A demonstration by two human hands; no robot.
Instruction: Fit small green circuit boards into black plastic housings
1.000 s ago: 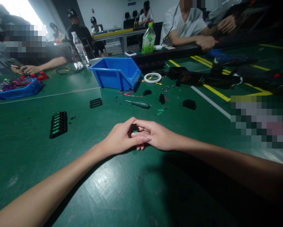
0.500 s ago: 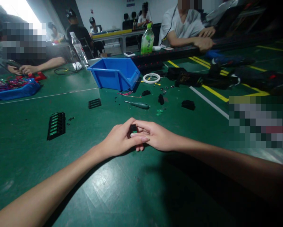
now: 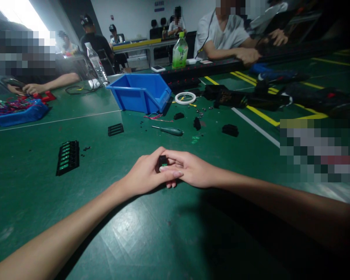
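Both of my hands meet over the green table in the middle of the head view. Between them sits a small black part with a green piece (image 3: 163, 160), mostly covered by fingers. My left hand (image 3: 144, 173) is closed around its left side, the thumb lying across toward the right. From the other side my right hand (image 3: 194, 169) closes on the same part, its fingers partly hidden. Beyond the hands lies a screwdriver (image 3: 171, 131) with a dark green handle. Small green pieces (image 3: 195, 139) are on the table to its right.
A black frame with green boards (image 3: 67, 157) and an empty black frame (image 3: 115, 129) lie at left. Farther back are a blue bin (image 3: 131, 95), a white ring (image 3: 185, 98) and black blocks (image 3: 230, 130). A blue tray of wires (image 3: 20, 112) stands far left. Other people sit around.
The view has shifted slightly, so the table items sit a little farther left. My hands keep their hold almost unchanged. A person across the table has raised one hand.
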